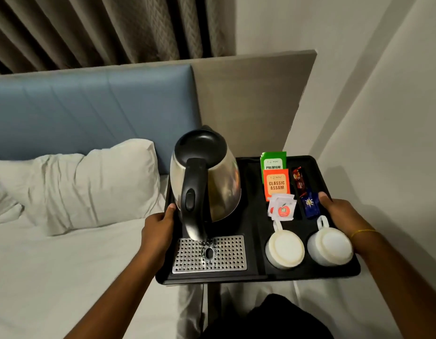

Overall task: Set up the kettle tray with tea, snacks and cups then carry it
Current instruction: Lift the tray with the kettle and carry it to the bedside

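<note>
A black kettle tray is held up over the edge of a bed. My left hand grips its left rim and my right hand grips its right rim. A steel kettle with a black handle stands on the tray's left half, behind a perforated metal drip plate. On the right half lie a green tea packet, an orange tea packet, white sachets, a red snack packet and a blue snack packet. Two white cups sit upside down in front.
A bed with a white sheet and a white pillow fills the left. A blue padded headboard and a grey wood panel stand behind the tray. A white wall closes the right side; curtains hang behind.
</note>
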